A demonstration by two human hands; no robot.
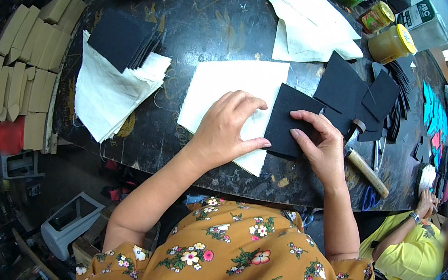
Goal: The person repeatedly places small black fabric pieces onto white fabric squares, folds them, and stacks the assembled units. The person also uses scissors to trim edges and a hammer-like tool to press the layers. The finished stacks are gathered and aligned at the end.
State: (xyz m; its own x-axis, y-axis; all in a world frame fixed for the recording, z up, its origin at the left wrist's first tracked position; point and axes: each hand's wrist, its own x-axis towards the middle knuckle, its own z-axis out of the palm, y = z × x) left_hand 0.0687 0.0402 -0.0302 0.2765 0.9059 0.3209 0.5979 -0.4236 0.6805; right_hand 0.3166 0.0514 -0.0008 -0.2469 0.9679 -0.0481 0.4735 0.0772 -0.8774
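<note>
A stack of white cloth sheets (232,78) lies in front of me, with a square black sheet (287,114) overlapping its right side. My left hand (230,122) rests over the white stack, thumb and fingers spread; its thumb tip reaches the left edge of the black sheet. Above that sheet is my right hand (322,145), thumb and index finger apart, fingertips at its surface. Whether it presses on the sheet I cannot tell. Just right of it lies a hammer (366,170) with a wooden handle. Blue-handled scissors (370,198) are near the table's front edge.
More black pieces (337,87) are piled at the right. Black squares (120,39) sit on another white cloth stack (109,98) at the left. Yellow-lidded jars (392,44) stand at the back right. Cardboard boxes (26,38) line the left; a person in yellow (411,252) sits at the right.
</note>
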